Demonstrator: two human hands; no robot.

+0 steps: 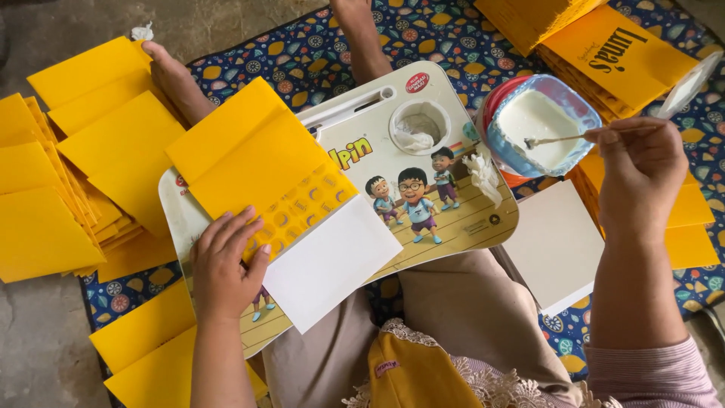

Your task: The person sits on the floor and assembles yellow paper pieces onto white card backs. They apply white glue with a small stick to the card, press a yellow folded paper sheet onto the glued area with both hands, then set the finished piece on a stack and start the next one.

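A yellow paper piece (249, 162) is laid flat on a lap tray (453, 219) with cartoon children printed on it. The yellow piece is spread over the left half of the tray, and a white flap (332, 261) at its lower end is hung over the tray's front edge. The yellow piece is pressed down near the tray's front left corner by the left hand (224, 268), whose fingers are spread apart and flat, closed on nothing.

A thin stick (559, 139) is pinched between the fingers of the right hand (642, 170). The tip of the stick is dipped in white glue inside a clear tub (540, 125), which is stood just past the tray's right edge.

A white sheet (555, 242) is seen by the right arm. Stacks of yellow pieces (68, 189) are laid on the left, and more printed ones (615, 57) at the top right. A patterned blue mat (317, 45) is spread under everything.
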